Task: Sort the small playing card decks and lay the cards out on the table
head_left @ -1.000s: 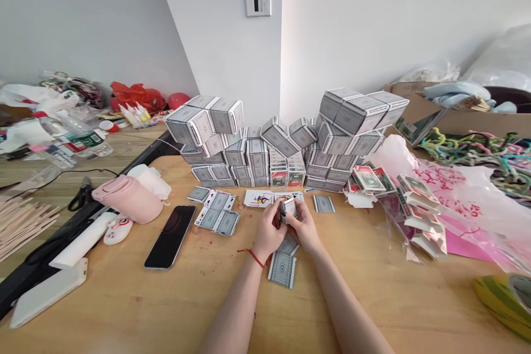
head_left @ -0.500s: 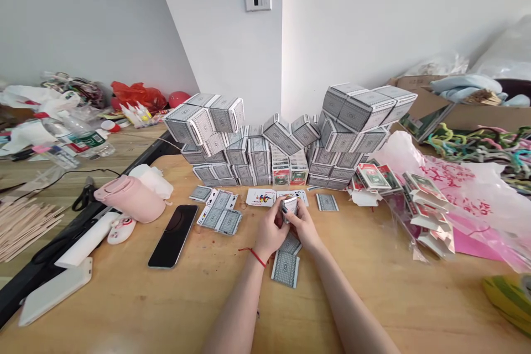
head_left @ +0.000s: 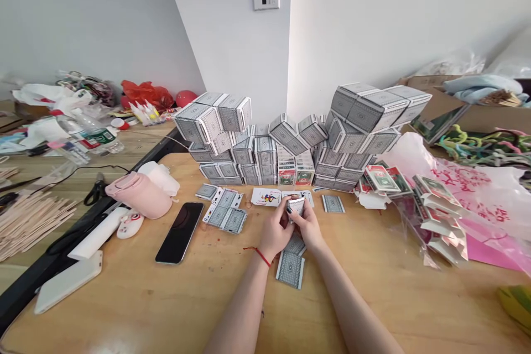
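2 hands (head_left: 274, 235) hold a card (head_left: 297, 207); a carton (head_left: 493, 117) holds light-blue cloth (head_left: 481, 87).

Wooden table (head_left: 174, 310), warm brown top — black-screened phone (head_left: 180, 233) flat, left; patterned cards (head_left: 290, 271) nearer middle; joker card (head_left: 263, 197) beyond — stacked card blocks (head_left: 264, 161) toward back.

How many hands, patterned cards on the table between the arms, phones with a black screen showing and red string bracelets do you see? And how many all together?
Hands: 2 (left hand, right hand)
Patterned cards between the arms: 2 (upper card, lower card)
Black-screened phone: 1
Red string bracelet: 1
Total: 6
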Tool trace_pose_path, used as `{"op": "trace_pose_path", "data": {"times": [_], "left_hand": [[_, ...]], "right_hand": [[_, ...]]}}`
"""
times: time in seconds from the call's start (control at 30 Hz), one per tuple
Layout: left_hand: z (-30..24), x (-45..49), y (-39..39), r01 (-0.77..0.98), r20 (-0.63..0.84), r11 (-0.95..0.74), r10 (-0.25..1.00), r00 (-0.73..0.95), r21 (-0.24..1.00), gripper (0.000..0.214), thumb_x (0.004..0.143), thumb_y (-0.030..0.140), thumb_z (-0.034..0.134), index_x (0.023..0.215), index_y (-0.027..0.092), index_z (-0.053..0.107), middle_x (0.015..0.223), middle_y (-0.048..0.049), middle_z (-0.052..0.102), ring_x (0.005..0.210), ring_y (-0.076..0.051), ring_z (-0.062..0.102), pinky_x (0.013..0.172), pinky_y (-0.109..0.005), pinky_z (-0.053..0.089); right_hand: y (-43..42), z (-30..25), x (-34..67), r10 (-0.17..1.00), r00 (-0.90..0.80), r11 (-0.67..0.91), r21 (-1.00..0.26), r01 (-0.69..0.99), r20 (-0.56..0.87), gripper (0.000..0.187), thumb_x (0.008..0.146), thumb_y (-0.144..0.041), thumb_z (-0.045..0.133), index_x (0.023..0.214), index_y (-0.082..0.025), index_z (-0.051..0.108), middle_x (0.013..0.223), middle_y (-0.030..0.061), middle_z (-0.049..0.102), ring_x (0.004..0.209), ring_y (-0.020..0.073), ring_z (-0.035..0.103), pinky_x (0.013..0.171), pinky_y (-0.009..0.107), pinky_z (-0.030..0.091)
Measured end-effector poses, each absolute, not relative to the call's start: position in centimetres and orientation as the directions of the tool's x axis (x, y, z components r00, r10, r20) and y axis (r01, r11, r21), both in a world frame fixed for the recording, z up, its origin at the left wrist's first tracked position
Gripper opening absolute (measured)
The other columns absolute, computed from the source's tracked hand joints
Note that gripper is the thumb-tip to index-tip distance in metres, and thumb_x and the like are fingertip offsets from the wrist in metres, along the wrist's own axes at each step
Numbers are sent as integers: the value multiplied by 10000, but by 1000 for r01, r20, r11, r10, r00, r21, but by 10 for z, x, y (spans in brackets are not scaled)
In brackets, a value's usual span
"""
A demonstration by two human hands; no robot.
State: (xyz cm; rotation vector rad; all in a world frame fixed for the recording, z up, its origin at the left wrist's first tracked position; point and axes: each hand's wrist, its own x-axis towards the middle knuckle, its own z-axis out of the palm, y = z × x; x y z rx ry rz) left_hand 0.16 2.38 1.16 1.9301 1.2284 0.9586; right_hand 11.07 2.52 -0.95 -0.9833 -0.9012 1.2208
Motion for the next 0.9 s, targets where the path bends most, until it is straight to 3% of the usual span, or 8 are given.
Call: {"op": "trace_pose_path", "data": {"times": [0.17, 0.33, 0.5, 0.6, 0.77, 0.9], "left_hand": [[8, 2, 24, 432, 244, -353, 926, 287, 830, 494, 783, 218, 446, 1267, 197, 352, 770, -21, 566, 591, -106, 478, 601, -229, 430], [9, 3, 23, 362, 235, -329, 930, 281, 872, 493, 775, 235, 456, 1257, 177, 374, 708, -17, 541, 599, -118, 478, 610, -238, 430], [8, 2, 23, 285, 165, -257, 936, 312, 923, 555, 742, 205, 476, 1279, 161, 343, 555, 35, 433, 495, -94, 400, 513, -212, 386], [8, 1, 23, 195, 138, -212, 932, 336, 958, 625, 702, 157, 475, 1303, 150, 302, 534, 41, 443, 474, -88, 404, 485, -201, 374], [7, -6, 22, -15, 65, -65, 909, 412, 998, 713, 649, 110, 379, 1342, 131, 211, 464, 56, 475, 363, -71, 368, 381, -171, 312], [6, -9, 22, -99, 36, 6, 909, 414, 995, 644, 709, 161, 344, 1339, 104, 222, 478, 38, 515, 313, -47, 322, 341, -154, 259]], "right_hand": [[25, -10, 110, 992, 123, 68, -937, -343, 27, 433, 644, -343, 663, 1023, -227, 489, 857, 17, 591, 766, 177, 546, 699, 298, 456], [24, -11, 112, 991, 135, 45, -946, -322, 1, 402, 647, -334, 670, 994, -233, 495, 856, 12, 580, 754, 170, 541, 694, 298, 457], [26, -13, 114, 990, 137, 21, -962, -273, -17, 393, 636, -370, 667, 965, -207, 528, 821, 24, 597, 740, 185, 547, 687, 312, 456], [26, -11, 114, 991, 128, 12, -958, -286, -26, 410, 627, -363, 675, 974, -208, 519, 829, 19, 601, 721, 175, 554, 674, 302, 460], [23, -8, 111, 996, 16, -76, -945, -319, -85, 450, 668, -390, 637, 1043, -239, 442, 650, -37, 551, 418, 115, 470, 398, 247, 404], [24, -10, 109, 995, 88, -11, -955, -296, -39, 459, 626, -365, 678, 1011, -231, 467, 728, -16, 577, 540, 136, 531, 471, 247, 437]]}}
